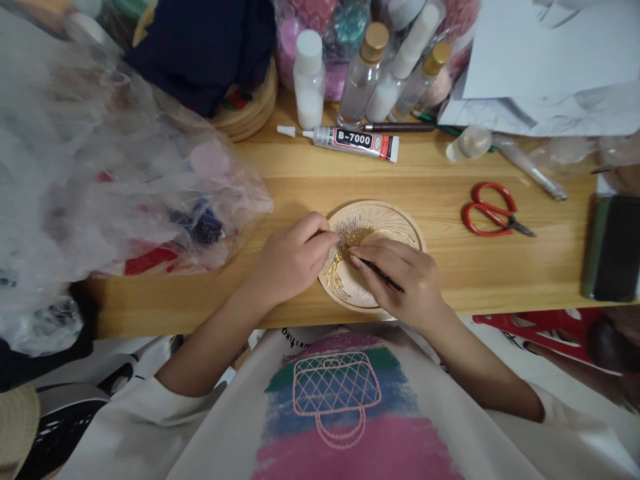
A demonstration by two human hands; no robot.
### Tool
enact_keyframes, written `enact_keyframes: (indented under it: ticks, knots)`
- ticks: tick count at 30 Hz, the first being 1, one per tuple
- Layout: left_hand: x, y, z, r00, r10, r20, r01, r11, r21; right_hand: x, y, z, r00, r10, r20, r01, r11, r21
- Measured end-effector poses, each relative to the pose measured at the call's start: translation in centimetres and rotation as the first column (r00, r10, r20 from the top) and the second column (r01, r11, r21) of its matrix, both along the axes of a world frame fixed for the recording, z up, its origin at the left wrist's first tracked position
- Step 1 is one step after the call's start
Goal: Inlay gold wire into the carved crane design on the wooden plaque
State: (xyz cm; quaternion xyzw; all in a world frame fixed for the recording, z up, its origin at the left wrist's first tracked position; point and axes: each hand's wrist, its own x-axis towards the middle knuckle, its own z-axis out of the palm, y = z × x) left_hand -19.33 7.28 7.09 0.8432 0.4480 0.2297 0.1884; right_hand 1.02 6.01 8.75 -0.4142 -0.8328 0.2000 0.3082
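A round wooden board point(370, 205) lies near the table's front edge, printed with a fine line drawing. Gold wire point(336, 279) follows some of its curved lines at the lower left, and more gold shows at the centre. Over the right part of the board, my right hand point(403, 273) is closed round a slim black tool point(389, 277) that looks like tweezers, pointing toward the middle. My left hand point(300, 257) is at the board's left rim, thumb and forefinger pinched together. Whatever sits between those fingertips is too small to make out.
Red-handled scissors point(495, 212) lie to the right, with a dark phone point(613, 247) beyond. A B-7000 glue tube point(355, 141) and several bottles point(309, 83) line the back. Plastic bags point(125, 153) fill the left. Paper sheets point(555, 60) lie at back right.
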Motion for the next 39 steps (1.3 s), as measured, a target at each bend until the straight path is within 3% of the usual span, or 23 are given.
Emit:
enact_keyframes:
  ticks: [9,16,19,22,25,39]
  knots:
    - [-0.1,-0.3,1.1,0.999,-0.005,-0.047,-0.003,0.986,-0.169,0.0,0.0,0.2,1.0,-0.002,-0.003,0.002,1.0,-0.024]
    - [0.3,-0.5,1.1,0.992,0.122,0.006,-0.114,0.937,-0.332,-0.1,0.0,0.0,0.998,-0.006,-0.063,0.004,0.999,-0.032]
    - [0.3,-0.5,1.1,0.993,0.119,-0.005,-0.113,0.932,-0.346,0.1,0.0,0.0,0.979,-0.101,-0.176,0.072,0.984,-0.161]
    - [0.4,-0.6,1.2,0.99,0.138,-0.015,-0.135,0.927,-0.351,0.4,-0.1,0.0,0.925,-0.277,-0.259,0.188,0.928,-0.321]
    - [0.5,-0.7,1.1,0.981,0.196,0.006,-0.182,0.921,-0.345,0.8,-0.2,-0.1,0.879,-0.369,-0.302,0.24,0.89,-0.388]
    - [0.4,-0.6,0.9,0.977,0.212,0.011,-0.195,0.914,-0.356,0.7,-0.4,0.0,0.9,-0.332,-0.283,0.199,0.89,-0.411]
